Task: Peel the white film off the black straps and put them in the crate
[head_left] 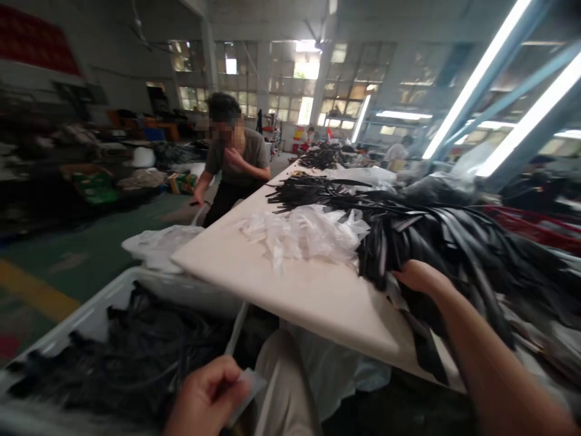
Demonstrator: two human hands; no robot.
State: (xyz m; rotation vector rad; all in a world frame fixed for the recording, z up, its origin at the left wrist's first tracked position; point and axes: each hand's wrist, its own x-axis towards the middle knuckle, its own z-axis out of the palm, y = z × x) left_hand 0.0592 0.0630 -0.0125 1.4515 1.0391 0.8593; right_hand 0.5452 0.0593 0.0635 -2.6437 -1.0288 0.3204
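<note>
My left hand (213,393) is low in the view, in front of the crate, its thumb and fingers pinched on a small piece of translucent plastic (250,387). Further right, my right hand (422,277) reaches over the table onto a heap of long black strips (458,242). Its fingers curl in at the near end of the strips and appear closed on a black strip; the fingertips are partly hidden. Just below that hand a pale scrap (397,295) shows. Crumpled white plastic (308,233) lies on the table left of the heap.
The pale table (272,284) runs away from me, its corner near my lap. A white crate (97,309) of black strips stands at lower left, with a white bag (158,245) behind it. A person (240,154) sits across the table's left edge. Lit tubes (476,79) hang at right.
</note>
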